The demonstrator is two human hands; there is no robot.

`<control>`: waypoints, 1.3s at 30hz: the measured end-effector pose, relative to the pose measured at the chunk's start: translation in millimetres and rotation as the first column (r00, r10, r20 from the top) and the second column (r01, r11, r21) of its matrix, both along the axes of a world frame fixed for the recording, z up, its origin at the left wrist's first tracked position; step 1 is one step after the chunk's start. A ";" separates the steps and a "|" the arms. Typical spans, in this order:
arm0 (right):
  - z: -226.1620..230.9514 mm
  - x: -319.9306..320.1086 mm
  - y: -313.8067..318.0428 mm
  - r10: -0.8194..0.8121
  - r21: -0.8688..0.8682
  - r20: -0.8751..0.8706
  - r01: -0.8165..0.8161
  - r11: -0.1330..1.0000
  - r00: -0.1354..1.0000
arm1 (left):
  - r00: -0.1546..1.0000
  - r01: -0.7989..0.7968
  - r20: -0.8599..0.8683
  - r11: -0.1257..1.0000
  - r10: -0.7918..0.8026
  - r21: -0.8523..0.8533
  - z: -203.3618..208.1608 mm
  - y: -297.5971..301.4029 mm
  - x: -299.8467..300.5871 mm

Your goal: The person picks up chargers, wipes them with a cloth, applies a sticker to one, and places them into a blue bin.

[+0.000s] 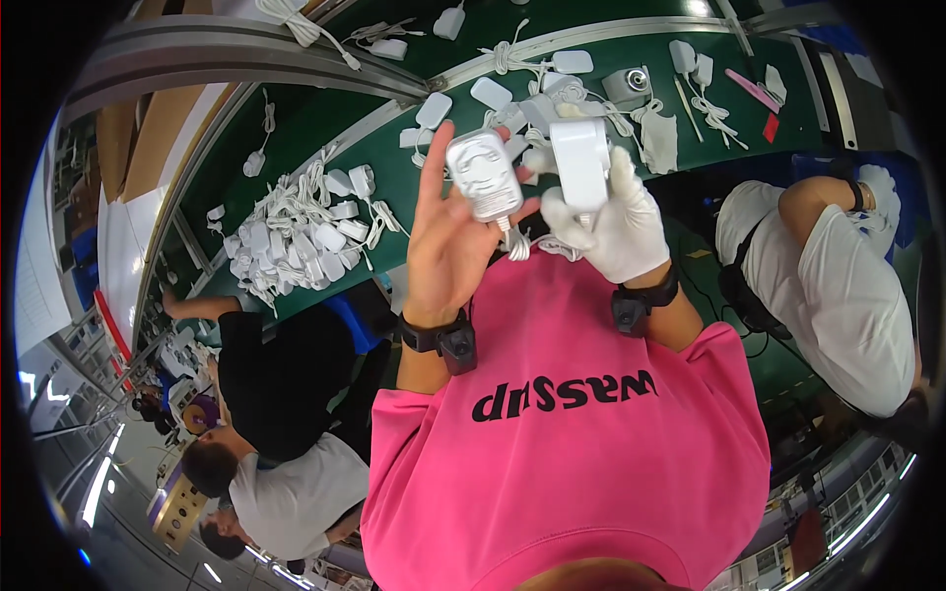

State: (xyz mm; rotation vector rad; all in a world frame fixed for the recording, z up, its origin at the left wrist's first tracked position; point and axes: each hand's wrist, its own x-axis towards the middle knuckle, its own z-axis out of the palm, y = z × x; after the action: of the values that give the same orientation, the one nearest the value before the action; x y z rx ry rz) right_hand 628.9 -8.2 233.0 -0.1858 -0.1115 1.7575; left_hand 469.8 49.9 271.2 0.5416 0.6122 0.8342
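Green conveyor belt (pixel 394 187) curves across the top, strewn with white adapters; a heap (pixel 296 236) lies at 10 o'clock. Left hand (pixel 448 246), bare, pinches a white power adapter (pixel 483 175) between fingers and thumb, face up. Right hand (pixel 616 222), gloved, grips a second adapter (pixel 579 163) at 12 o'clock. Best to keep the cords hanging free, untangled.

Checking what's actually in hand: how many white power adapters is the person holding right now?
2: one adapter in the bare left hand, one adapter in the gloved right hand. Many more lie on the green conveyor belt.
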 end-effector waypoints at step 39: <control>37.1 4.8 2.9 -0.097 -0.073 0.648 0.188 0.979 0.755 | 0.980 0.113 -0.195 0.931 -0.047 0.347 -15.3 7.7 -11.4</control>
State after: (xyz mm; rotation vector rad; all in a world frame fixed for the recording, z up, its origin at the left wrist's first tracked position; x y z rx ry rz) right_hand 633.7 -5.4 270.2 -0.8808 -0.4678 1.4786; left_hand 458.5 57.6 255.9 0.9788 0.6047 0.8275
